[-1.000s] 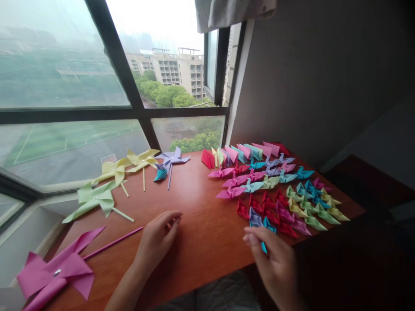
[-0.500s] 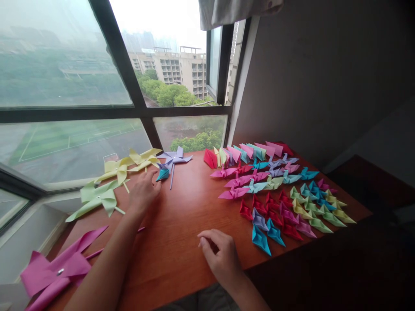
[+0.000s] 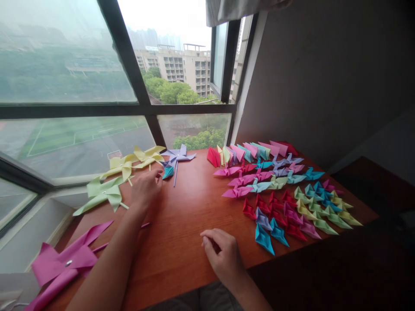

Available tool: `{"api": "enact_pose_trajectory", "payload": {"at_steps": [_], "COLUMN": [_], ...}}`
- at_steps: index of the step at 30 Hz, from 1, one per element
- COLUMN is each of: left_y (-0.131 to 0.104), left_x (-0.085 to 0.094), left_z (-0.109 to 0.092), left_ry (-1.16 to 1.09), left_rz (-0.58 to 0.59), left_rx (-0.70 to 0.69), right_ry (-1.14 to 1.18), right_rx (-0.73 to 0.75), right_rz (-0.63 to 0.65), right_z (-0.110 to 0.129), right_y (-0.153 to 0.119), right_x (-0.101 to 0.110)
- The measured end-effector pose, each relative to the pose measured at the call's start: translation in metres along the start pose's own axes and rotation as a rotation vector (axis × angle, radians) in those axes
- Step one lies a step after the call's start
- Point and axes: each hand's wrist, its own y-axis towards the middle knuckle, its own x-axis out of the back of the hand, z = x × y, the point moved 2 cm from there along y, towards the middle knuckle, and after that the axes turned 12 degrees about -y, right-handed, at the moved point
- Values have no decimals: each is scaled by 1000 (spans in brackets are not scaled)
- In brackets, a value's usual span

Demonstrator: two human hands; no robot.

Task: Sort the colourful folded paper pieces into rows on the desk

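My left hand [image 3: 147,188] reaches over the far left of the table, its fingers drawn together at the edge of a small teal folded paper piece [image 3: 167,172]. That piece lies by a lavender paper pinwheel [image 3: 178,156], partly over its lower blade; the hand hides where the fingertips grip. Near the table's front edge rests my right hand [image 3: 223,255], fingers loosely curled and thumb near the index finger, with nothing visible in it. Yellow pinwheels [image 3: 121,165] and a pale green pinwheel [image 3: 104,193] lie left of my left hand.
A magenta pinwheel [image 3: 68,262] lies at the near left beside my forearm. On the right of the brown table [image 3: 184,216] stand rows of paper cranes [image 3: 238,191], paper boats [image 3: 264,238] and upright folded papers [image 3: 249,150]. Windows [image 3: 191,125] border the far side.
The whole view has shifted slightly, moving things a little to the right. The teal paper sits marginally further right against the lavender pinwheel; my right hand keeps its curled pose.
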Motion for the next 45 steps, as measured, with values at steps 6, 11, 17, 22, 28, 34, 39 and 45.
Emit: {"api": "enact_pose_trajectory", "payload": {"at_steps": [6,11,17,22,28,34,39,45], "left_y": [2,-1,-3,0,-4,-8,-4,4], "left_x": [-10,-17,-17,-23,-19,-10,-18,-32], "left_z": [0,0,-5,-8,-7,-10,-14,-19], "left_ry": [-30,-62,-115,-149,-144,-139,-192,-106], "left_rz": [35,57,42,48,32,-8,62,89], "left_rx": [-12,-12,26,33,24,6,43,-42], "right_ry": [-23,-45,-59,-68,-80,-97,-115,-116], "right_rx": [16,27,37,37,42,46,52,56], "right_rz": [1,7,1,7,2,-4,-13,-2], "right_z": [1,1,2,1,1,3,4,5], "right_y": [0,0,1,0,0,1,3,3], "right_x": [0,-1,-1,-1,-2,-1,0,1]}}
